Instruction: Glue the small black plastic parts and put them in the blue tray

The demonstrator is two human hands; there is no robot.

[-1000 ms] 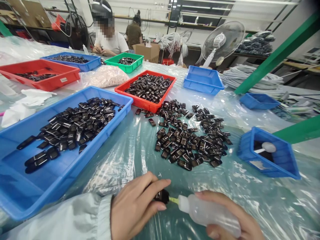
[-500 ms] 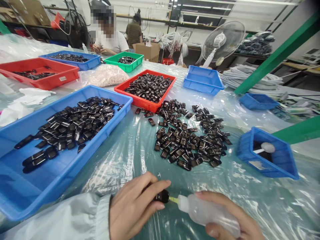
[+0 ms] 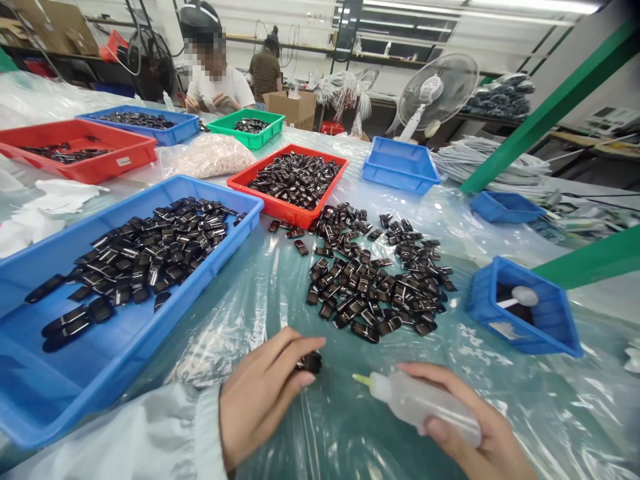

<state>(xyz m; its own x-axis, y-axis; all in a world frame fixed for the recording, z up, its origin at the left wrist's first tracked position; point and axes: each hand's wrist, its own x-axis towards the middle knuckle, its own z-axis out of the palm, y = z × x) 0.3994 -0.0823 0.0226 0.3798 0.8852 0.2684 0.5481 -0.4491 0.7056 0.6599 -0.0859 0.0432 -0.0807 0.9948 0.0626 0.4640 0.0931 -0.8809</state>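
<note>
My left hand [image 3: 273,390] is closed around a small glossy black plastic piece [image 3: 311,362]; one end of it sticks out between the fingers. In my right hand [image 3: 465,417] lies a translucent squeeze bottle [image 3: 425,398], tipped on its side. Its thin yellow-green nozzle [image 3: 362,379] points at the piece, with a gap between them. Just beyond my hands, many similar black pieces [image 3: 370,287] are spread in a loose pile on the plastic-covered table [image 3: 240,293]. What the bottle contains cannot be made out.
A long blue tray [image 3: 200,293] of black pieces stands at left, a red tray [image 3: 295,217] of them behind the pile. At right, a blue bin [image 3: 525,327] holds a white spoon [image 3: 524,295] and dark contents. A green bar [image 3: 590,257] crosses the right side. Another person [image 3: 220,80] sits opposite.
The nozzle was at the end of the black piece and is now apart from it. My left hand has shifted left and slightly up with the piece; the bottle has moved right.
</note>
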